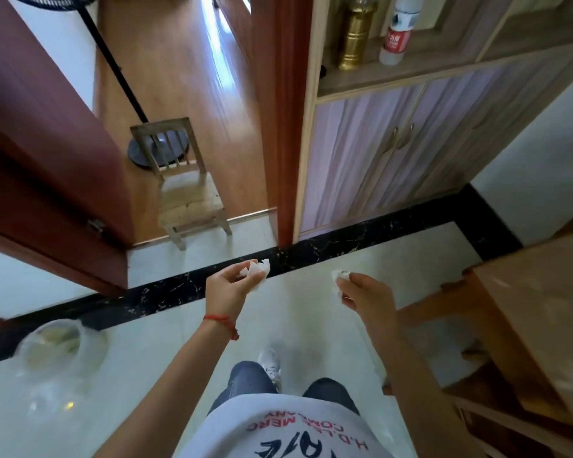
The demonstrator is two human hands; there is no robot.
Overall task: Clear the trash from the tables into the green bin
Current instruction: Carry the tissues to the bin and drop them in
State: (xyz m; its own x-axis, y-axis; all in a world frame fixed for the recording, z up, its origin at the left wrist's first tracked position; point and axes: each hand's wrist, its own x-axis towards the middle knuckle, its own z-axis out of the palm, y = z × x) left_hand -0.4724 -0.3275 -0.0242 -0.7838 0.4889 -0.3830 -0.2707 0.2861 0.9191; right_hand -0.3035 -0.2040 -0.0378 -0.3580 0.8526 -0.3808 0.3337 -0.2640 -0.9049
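Left hand [229,285] grips a crumpled white tissue [257,271] in curled fingers, right hand [366,294] pinches another tissue wad [340,280], both above the tiled floor [305,312].

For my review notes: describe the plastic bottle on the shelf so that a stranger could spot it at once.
Start at the cabinet right of the doorway, and look at its open shelf above the double doors. Two bottles stand there: the plastic bottle is the right one, translucent white with a red label, unlike the gold bottle beside it.
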